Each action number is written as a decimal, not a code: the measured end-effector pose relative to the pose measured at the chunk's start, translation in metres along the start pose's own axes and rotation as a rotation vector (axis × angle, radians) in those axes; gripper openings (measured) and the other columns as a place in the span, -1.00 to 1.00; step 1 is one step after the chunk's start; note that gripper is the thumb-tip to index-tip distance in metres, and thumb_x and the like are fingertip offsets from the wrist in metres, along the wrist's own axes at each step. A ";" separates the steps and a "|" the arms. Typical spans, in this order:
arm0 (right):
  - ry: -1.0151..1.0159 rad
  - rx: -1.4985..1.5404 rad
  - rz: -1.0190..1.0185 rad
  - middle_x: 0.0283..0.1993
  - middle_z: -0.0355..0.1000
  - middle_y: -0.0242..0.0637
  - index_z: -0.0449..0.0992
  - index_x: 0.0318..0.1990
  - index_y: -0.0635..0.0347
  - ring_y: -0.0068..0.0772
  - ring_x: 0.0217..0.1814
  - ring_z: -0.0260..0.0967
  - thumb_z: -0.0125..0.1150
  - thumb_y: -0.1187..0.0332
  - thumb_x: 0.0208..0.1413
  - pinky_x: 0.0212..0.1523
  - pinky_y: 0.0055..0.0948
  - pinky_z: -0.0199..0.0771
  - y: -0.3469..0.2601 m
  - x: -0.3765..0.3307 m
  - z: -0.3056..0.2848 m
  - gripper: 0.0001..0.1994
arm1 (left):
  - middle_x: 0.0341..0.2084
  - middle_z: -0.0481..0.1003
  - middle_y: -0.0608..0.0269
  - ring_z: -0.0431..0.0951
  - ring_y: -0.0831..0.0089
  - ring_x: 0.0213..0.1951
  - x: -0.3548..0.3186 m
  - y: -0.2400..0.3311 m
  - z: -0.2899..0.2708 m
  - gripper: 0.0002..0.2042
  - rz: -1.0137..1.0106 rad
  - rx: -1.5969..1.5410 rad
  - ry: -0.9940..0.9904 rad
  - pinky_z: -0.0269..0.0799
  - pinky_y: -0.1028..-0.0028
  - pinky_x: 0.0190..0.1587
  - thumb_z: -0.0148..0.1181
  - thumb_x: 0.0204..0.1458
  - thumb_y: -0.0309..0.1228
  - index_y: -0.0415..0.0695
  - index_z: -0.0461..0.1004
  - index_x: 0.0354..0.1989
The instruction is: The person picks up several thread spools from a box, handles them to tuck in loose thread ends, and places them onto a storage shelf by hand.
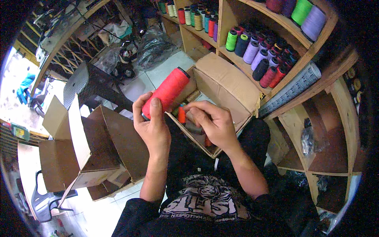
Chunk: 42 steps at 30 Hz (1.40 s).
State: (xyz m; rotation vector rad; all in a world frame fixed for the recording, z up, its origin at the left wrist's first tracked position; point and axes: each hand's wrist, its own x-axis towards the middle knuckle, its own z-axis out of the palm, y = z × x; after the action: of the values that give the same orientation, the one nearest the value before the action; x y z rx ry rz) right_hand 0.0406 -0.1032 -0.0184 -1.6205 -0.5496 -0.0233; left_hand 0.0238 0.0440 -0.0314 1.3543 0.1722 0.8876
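My left hand [153, 128] grips a large red thread spool [170, 90], thumb along its side. The spool tilts, its dark end pointing up and to the right. Just right of it, my right hand [215, 125] has its fingers curled into a pinch; whatever they hold, perhaps a thread end, is too small to make out. Under both hands an open cardboard box [229, 85] rests by my lap. Inside lie several spools, among them a small orange one [182, 115] beside my right fingertips. My right hand hides part of the box's contents.
Wooden shelves [227, 59] with many coloured spools rise at the far right. A patterned roll [294, 89] leans along them. Open empty cartons [100, 150] stand on my left, near a dark chair [89, 81]. Plastic bags [156, 45] lie on the floor at the back.
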 end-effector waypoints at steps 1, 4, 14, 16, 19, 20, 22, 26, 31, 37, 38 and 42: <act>-0.013 -0.025 -0.061 -0.39 0.48 -0.23 0.49 -0.28 0.21 -0.39 -0.38 0.47 0.06 0.38 0.09 -0.38 -0.48 0.40 -0.004 -0.002 -0.002 -0.86 | -0.46 0.39 0.22 0.36 0.58 -0.55 0.000 -0.001 -0.001 -0.73 -0.001 0.004 0.001 0.20 0.66 -0.50 0.11 0.04 -0.32 -0.24 0.32 -0.18; 0.067 0.000 -0.157 -0.39 0.48 -0.23 0.49 -0.29 0.19 -0.39 -0.38 0.47 0.05 0.40 0.07 -0.36 -0.48 0.40 -0.008 -0.003 -0.001 -0.88 | -0.44 0.38 0.20 0.36 0.57 -0.54 -0.001 -0.005 -0.002 -0.74 -0.015 -0.011 -0.005 0.22 0.65 -0.49 0.10 0.05 -0.33 -0.24 0.32 -0.18; -0.227 0.234 -0.058 -0.57 0.42 -0.39 0.50 -0.37 0.28 -0.68 -0.59 0.31 -0.02 0.49 -0.03 -0.57 -0.59 0.30 -0.024 0.002 -0.028 -0.85 | -0.25 0.42 0.15 0.40 0.41 -0.18 -0.010 0.002 0.004 -0.78 0.170 0.224 -0.098 0.29 0.45 -0.06 0.13 0.01 -0.41 -0.25 0.35 -0.22; -0.172 0.323 -0.041 -0.57 0.40 -0.42 0.47 -0.43 0.29 -0.69 -0.62 0.26 -0.08 0.50 -0.07 -0.62 -0.60 0.28 -0.030 0.002 -0.027 -0.85 | -0.25 0.41 0.15 0.40 0.41 -0.18 -0.012 0.001 0.007 -0.78 0.226 0.299 -0.127 0.29 0.44 -0.06 0.13 0.01 -0.42 -0.25 0.35 -0.22; -0.350 0.350 -0.145 -0.67 0.36 -0.41 0.44 -0.55 0.24 -0.62 -0.71 0.25 -0.06 0.44 -0.13 -0.66 -0.63 0.24 -0.033 -0.005 -0.034 -0.87 | -0.31 0.41 0.19 0.39 0.46 -0.27 -0.004 -0.013 0.006 -0.76 0.154 0.332 -0.050 0.32 0.49 -0.16 0.15 0.00 -0.36 -0.27 0.37 -0.25; -0.346 0.277 -0.367 -0.73 0.34 -0.43 0.46 -0.55 0.20 -0.58 -0.75 0.21 -0.03 0.43 -0.14 -0.68 -0.60 0.20 -0.037 -0.008 -0.033 -0.87 | -0.35 0.41 0.21 0.40 0.49 -0.34 0.002 -0.025 -0.001 -0.75 0.134 0.426 0.018 0.33 0.52 -0.23 0.16 0.01 -0.34 -0.27 0.38 -0.26; -0.508 0.318 -0.369 -0.60 0.36 -0.39 0.47 -0.38 0.02 -0.32 -0.60 0.36 0.04 0.18 -0.01 -0.57 -0.40 0.31 -0.055 -0.016 -0.049 -0.83 | -0.36 0.41 0.22 0.37 0.53 -0.30 0.015 -0.045 -0.017 -0.73 -0.101 0.224 0.099 0.30 0.54 -0.20 0.16 0.01 -0.32 -0.31 0.39 -0.27; -0.587 0.372 -0.410 -0.60 0.38 -0.39 0.48 -0.36 0.04 -0.30 -0.60 0.37 0.06 0.19 -0.02 -0.58 -0.38 0.33 -0.059 -0.020 -0.066 -0.82 | -0.37 0.38 0.20 0.37 0.58 -0.33 0.024 -0.035 -0.015 -0.70 -0.144 -0.020 0.102 0.31 0.59 -0.24 0.15 0.02 -0.32 -0.32 0.35 -0.22; -0.688 0.482 -0.375 -0.62 0.37 -0.34 0.51 -0.32 0.03 -0.23 -0.65 0.32 0.02 0.25 0.01 -0.70 -0.32 0.24 -0.055 -0.036 -0.084 -0.83 | -0.41 0.40 0.21 0.37 0.55 -0.44 0.027 -0.047 -0.011 -0.69 -0.113 0.019 0.092 0.28 0.60 -0.37 0.16 0.01 -0.28 -0.29 0.36 -0.22; -0.701 0.805 -0.445 -0.69 0.33 -0.31 0.52 -0.36 0.23 -0.32 -0.79 0.18 0.05 0.38 -0.03 -0.81 -0.34 0.09 -0.052 -0.034 -0.089 -0.84 | -0.43 0.42 0.24 0.37 0.56 -0.43 0.022 -0.050 -0.007 -0.72 0.099 0.336 0.068 0.31 0.60 -0.34 0.15 0.02 -0.28 -0.27 0.39 -0.26; -0.673 0.830 -0.513 -0.69 0.33 -0.27 0.51 -0.38 0.33 -0.36 -0.81 0.17 0.06 0.40 0.01 -0.83 -0.38 0.05 -0.057 -0.032 -0.085 -0.83 | -0.40 0.42 0.23 0.37 0.54 -0.38 0.021 -0.054 -0.008 -0.73 0.101 0.363 0.047 0.30 0.57 -0.27 0.17 0.00 -0.31 -0.28 0.40 -0.28; -0.370 1.208 -0.423 -0.77 0.30 -0.19 0.41 -0.65 0.44 -0.58 -0.90 0.01 0.09 0.58 -0.01 -0.86 -0.60 -0.23 -0.070 -0.046 -0.076 -0.80 | -0.38 0.43 0.20 0.38 0.53 -0.32 0.013 -0.045 -0.003 -0.75 -0.059 0.363 0.015 0.29 0.55 -0.19 0.19 -0.02 -0.34 -0.29 0.41 -0.29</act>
State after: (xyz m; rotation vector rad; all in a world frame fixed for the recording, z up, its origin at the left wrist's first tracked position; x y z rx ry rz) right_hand -0.0023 -0.1888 0.0419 -0.3107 -0.9389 0.2549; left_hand 0.0507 0.0568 -0.0679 1.6691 0.3981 0.8429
